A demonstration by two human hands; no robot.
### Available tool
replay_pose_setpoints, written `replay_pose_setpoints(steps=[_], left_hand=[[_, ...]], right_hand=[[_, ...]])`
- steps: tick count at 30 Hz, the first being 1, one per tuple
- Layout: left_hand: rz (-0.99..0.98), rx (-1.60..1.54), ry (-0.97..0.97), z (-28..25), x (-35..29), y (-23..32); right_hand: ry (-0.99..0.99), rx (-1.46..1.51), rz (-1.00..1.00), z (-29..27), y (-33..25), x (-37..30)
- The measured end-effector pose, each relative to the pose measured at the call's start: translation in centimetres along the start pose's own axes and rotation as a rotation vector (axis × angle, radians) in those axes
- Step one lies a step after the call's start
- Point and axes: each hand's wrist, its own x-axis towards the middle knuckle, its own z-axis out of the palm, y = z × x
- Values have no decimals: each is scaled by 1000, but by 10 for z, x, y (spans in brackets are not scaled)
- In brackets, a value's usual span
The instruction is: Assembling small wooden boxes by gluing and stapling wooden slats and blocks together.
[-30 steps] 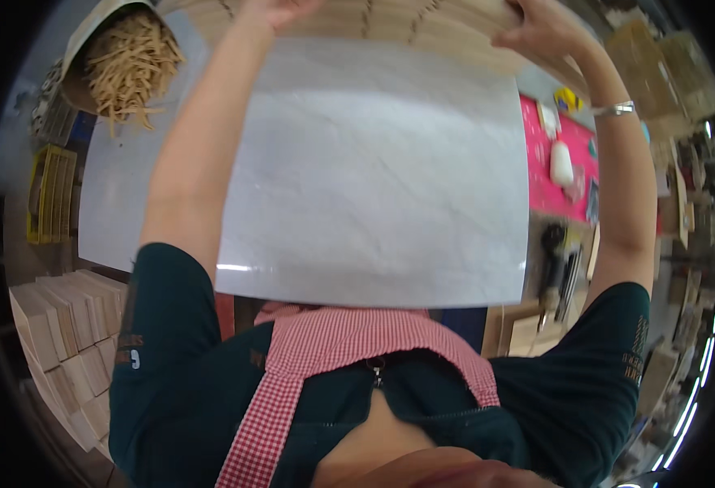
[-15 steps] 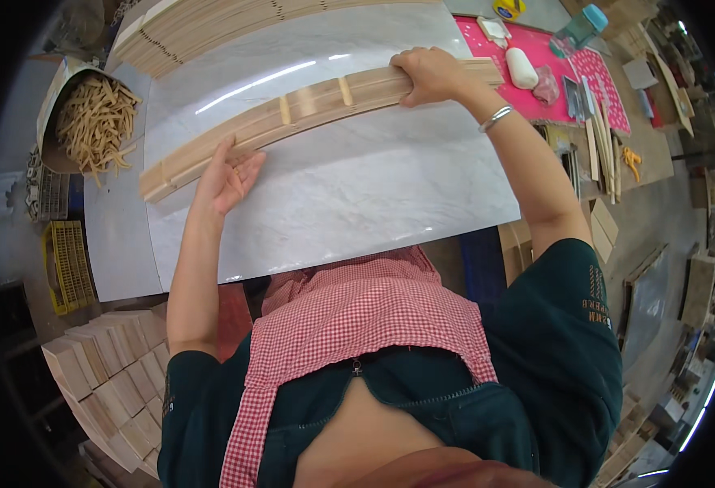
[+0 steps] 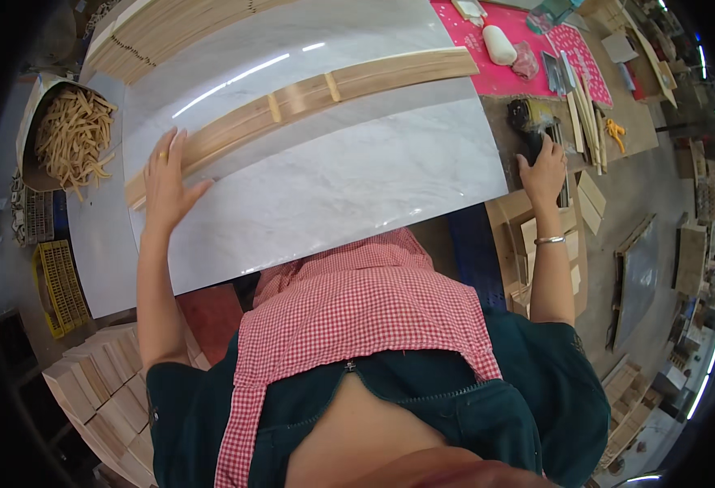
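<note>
A long pale wooden board assembly [image 3: 300, 99] lies slantwise across the marbled white tabletop, two short light wooden strips [image 3: 332, 87] set across it. My left hand [image 3: 167, 180] rests at its left end, fingers stretched out over the wood and thumb spread apart on the near side. To the right of the tabletop, my right hand [image 3: 545, 172] is at the dark handle of a black-and-yellow tool [image 3: 528, 118] that looks like a nail gun. Its thumb and fingers lie on either side of the handle; part of the grip is hidden.
Stacked wooden slats [image 3: 142, 45] lie at the far left. An open sack of small wooden sticks [image 3: 73, 142] stands at the left, above a yellow crate [image 3: 62, 285]. Wooden blocks [image 3: 101, 374] are piled at lower left. A pink cloth [image 3: 475, 61] with a white bottle [image 3: 499, 45] lies far right.
My right hand has let go of the board assembly and moved right and nearer, to the tool. My left hand has shifted left to the assembly's end and turned palm down.
</note>
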Motion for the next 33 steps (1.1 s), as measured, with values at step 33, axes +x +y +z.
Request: replay_pose_setpoints(steps=[33], left_hand=[[-113,6,-230,2,67,-56]], right_hand=[[-449,263,-776,5,-196,205]])
